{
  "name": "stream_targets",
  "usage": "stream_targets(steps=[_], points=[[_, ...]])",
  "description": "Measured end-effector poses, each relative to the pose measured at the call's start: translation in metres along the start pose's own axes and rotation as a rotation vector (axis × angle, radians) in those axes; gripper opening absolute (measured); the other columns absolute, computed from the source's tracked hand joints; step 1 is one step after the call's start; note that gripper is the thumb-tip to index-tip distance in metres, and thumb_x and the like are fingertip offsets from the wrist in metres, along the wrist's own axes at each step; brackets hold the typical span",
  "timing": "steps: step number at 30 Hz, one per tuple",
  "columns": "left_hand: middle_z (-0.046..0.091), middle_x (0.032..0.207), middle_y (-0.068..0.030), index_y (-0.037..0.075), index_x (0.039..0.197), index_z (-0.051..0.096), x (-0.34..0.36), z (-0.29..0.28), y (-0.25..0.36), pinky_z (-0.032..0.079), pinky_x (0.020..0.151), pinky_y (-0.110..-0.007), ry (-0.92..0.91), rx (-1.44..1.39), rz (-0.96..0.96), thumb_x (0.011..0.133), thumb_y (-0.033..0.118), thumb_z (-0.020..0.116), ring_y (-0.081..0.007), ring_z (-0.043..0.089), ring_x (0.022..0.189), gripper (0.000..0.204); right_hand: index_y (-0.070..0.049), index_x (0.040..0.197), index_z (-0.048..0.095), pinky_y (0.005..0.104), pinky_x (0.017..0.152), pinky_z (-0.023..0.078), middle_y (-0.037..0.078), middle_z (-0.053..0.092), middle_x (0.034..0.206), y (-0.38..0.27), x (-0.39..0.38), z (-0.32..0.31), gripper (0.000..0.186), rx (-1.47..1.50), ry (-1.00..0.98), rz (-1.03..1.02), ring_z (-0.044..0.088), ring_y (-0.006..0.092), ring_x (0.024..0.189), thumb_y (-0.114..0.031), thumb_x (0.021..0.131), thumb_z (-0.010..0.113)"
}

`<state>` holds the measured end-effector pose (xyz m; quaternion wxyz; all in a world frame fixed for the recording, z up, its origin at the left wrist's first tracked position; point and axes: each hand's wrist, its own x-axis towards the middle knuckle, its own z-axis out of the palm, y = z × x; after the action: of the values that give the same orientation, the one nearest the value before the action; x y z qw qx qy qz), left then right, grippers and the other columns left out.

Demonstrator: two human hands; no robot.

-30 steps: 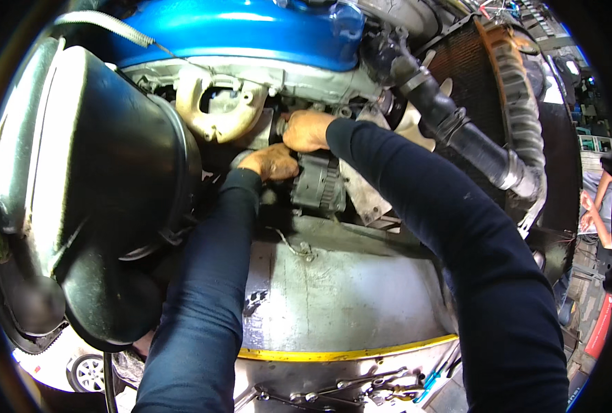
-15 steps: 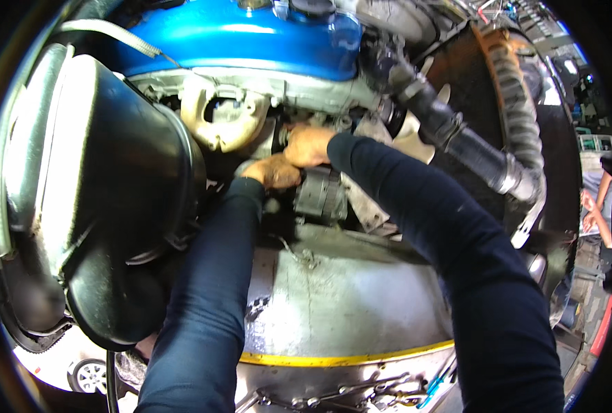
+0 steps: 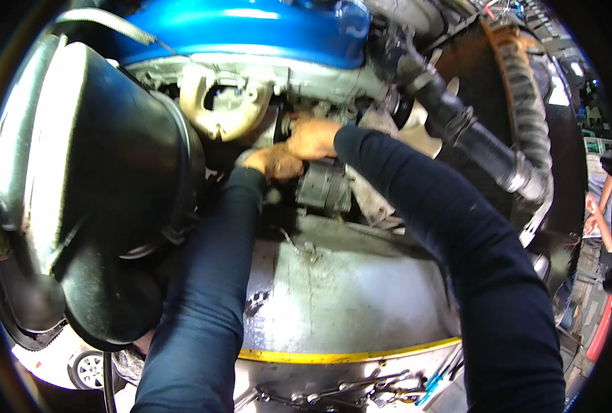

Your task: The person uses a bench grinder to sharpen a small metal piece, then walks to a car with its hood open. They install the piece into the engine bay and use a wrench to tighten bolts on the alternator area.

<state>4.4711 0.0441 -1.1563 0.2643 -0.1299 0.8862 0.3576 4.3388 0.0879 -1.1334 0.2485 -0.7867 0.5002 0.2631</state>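
Note:
Both my hands are deep in an engine bay, close together beneath the cylinder head. My left hand [image 3: 278, 162] is closed, with its fingertips turned away into the gap below the pale exhaust manifold [image 3: 224, 118]. Just above and right of it, my right hand [image 3: 314, 138] is also curled closed, its thumb side toward the engine block. Whatever the fingers grip is hidden by the hands themselves. Directly below them sits a grey finned metal unit [image 3: 324, 186], which looks like an alternator. A bright blue valve cover [image 3: 251, 31] tops the engine behind.
A large black air-filter canister [image 3: 123, 144] stands on the left. At right run a thick black radiator hose [image 3: 481, 148] and fan blades [image 3: 419, 134]. The grey fender panel [image 3: 347, 289] lies below my forearms, with wrenches [image 3: 340, 391] beyond its yellow edge. Another person's hands [image 3: 595, 217] show far right.
The view has shifted slightly, so the engine sits a little higher. My two hands stay together at the same spot, with only a slight movement of the right wrist.

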Motion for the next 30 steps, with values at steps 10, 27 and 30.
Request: stream_targets(steps=[10,27,30], points=[[0.07,0.13,-0.0155,0.009,0.122,0.072,-0.013,-0.011,0.015,0.052,0.101,-0.039,-0.029,0.065,-0.086,0.083,0.036,0.065,-0.0305,0.065,0.122,0.048,0.006,0.093,0.077,0.0445,0.064,0.057,0.018,0.077,0.087,-0.005,-0.029,-0.036,0.026,0.26,-0.165,0.006,0.074,0.0344,0.077,-0.003,0.074,0.061],[0.075,0.119,-0.0162,0.01,0.111,0.08,-0.122,-0.033,0.089,0.059,0.091,-0.043,0.057,0.203,-0.399,0.093,0.019,0.061,-0.0315,0.073,0.114,0.028,-0.001,0.091,0.066,0.0495,0.067,0.051,0.022,0.066,0.079,-0.138,-0.288,-0.014,0.019,0.831,0.445,0.372,0.064,0.0408,0.072,-0.019,0.097,0.066],[0.077,0.106,-0.017,0.009,0.099,0.08,-0.155,-0.028,0.112,0.06,0.085,-0.044,0.085,0.158,-0.299,0.087,0.019,0.062,-0.0331,0.075,0.103,0.024,-0.005,0.106,0.072,0.0428,0.07,0.056,0.018,0.07,0.085,-0.199,-0.331,0.002,0.017,1.165,0.174,0.084,0.07,0.0353,0.078,-0.02,0.099,0.067]])
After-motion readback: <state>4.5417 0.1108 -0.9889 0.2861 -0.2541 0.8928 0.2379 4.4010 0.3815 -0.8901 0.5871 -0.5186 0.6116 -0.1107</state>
